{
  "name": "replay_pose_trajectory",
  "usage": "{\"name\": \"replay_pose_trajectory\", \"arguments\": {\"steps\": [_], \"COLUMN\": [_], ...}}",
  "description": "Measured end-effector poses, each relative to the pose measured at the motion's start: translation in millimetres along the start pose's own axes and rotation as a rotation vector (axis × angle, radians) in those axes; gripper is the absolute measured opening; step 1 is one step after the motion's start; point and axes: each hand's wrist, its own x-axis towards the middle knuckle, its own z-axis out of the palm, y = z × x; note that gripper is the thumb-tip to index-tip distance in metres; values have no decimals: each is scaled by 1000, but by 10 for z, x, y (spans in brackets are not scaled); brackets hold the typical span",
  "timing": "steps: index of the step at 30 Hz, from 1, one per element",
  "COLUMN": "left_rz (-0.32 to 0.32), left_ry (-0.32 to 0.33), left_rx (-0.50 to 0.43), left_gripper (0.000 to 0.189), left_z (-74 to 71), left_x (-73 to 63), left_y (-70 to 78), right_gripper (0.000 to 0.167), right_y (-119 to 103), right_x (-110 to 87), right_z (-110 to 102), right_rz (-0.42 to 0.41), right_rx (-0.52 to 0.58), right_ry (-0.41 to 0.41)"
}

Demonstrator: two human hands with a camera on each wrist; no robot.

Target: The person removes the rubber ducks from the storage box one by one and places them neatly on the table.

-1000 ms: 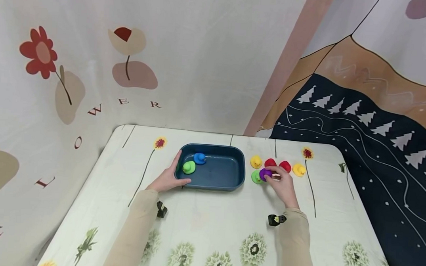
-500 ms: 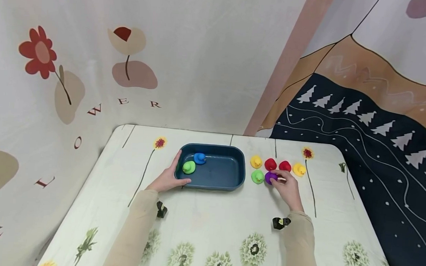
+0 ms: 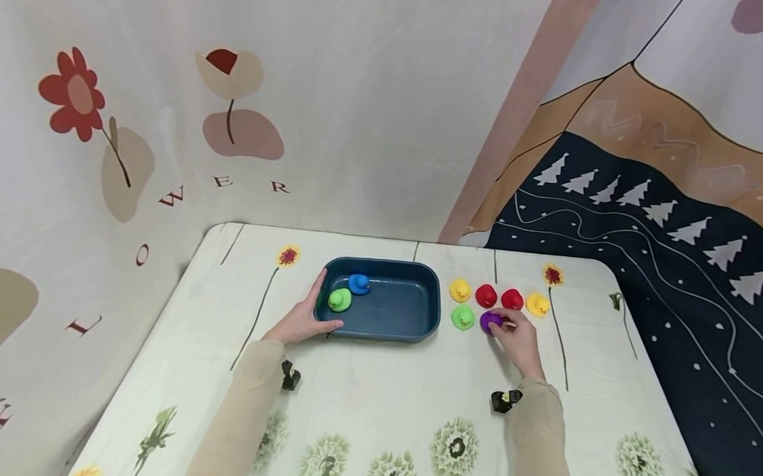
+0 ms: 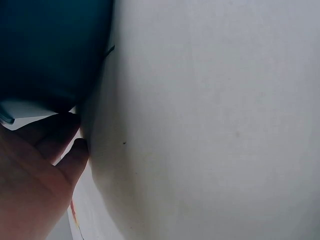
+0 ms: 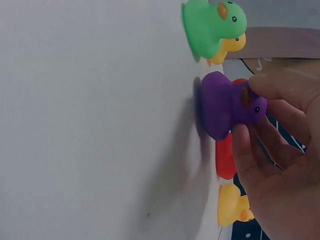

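Note:
My right hand pinches a purple rubber duck by its head between thumb and fingers, low over the tablecloth. Left of that duck sits a green rubber duck. Behind them stand a yellow duck, two red ducks, the nearer-left one and the other, and a second yellow duck. My left hand holds the left front corner of a dark blue tray, thumb along its front and fingers at its left side. Inside the tray lie a blue duck and another green duck.
The table wears a white cloth printed with flowers. Printed curtains hang behind it and along the left. A dark fabric with white trees lies beyond the right edge. A small black device is at each wrist.
My right hand has moved the purple duck rightward, away from the green duck it overlapped, to a spot in front of the red ducks. The left hand and the tray stay put.

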Motion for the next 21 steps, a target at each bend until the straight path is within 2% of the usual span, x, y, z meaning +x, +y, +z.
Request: {"name": "replay_pose_trajectory", "arguments": {"steps": [21], "left_rz": [4], "left_ry": [8], "left_rx": [9], "left_gripper": [111], "left_z": [11], "left_x": [11], "left_y": [-38], "right_gripper": [31], "right_y": [7], "right_x": [-23], "right_z": [81], "right_rz": [61], "right_rx": [23], "right_ry": [21]}}
